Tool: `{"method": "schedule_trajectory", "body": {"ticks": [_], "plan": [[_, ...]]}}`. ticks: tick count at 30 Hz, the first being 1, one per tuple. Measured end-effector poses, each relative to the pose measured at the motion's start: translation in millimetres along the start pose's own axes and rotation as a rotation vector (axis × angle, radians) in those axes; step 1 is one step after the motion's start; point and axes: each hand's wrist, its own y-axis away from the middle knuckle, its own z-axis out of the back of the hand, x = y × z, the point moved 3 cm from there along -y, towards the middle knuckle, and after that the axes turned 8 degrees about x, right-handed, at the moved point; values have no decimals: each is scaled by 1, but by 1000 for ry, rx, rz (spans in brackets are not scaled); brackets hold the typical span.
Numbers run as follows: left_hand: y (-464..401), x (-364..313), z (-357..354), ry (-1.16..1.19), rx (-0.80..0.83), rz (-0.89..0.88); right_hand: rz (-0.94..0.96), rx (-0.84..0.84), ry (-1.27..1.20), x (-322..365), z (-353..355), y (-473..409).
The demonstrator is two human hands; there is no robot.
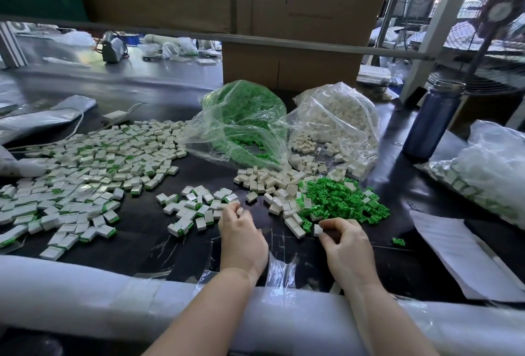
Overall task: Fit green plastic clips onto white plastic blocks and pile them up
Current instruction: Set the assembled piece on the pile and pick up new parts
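Right hand (345, 238) pinches one white block (318, 230) at fingertips, just off green clips (345, 201) at its 12 o'clock, so both parts are w/in reach. Left hand (241, 230) curled at finished pile (196, 208), prob. dropping a piece; grip unclear

Two bare forearms, left hand (241, 238) and right hand (348, 245) ungloved, sleeveless.

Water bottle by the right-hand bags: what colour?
Dark blue water bottle with a silvery cap, seen in the head view.
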Motion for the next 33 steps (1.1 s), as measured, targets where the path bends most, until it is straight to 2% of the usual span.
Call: {"method": "schedule_trajectory", "body": {"ticks": [3,6,11,14,23,33], "plan": [[1,-2,-2,-117,12,-24,4,21,45,2,-2,1],[5,-8,-4,-171,-4,-187,-20,69,142,3,-4,1],[10,-16,-19,-301,169,-452,-40,141,342,8,-8,1],[8,-13,-23,-302,229,-453,-28,135,323,9,-7,2],[7,-14,-18,-186,122,-445,6,83,221,7,-5,3],[5,-11,-19,-161,151,-387,82,111,241,10,-9,4]]}}
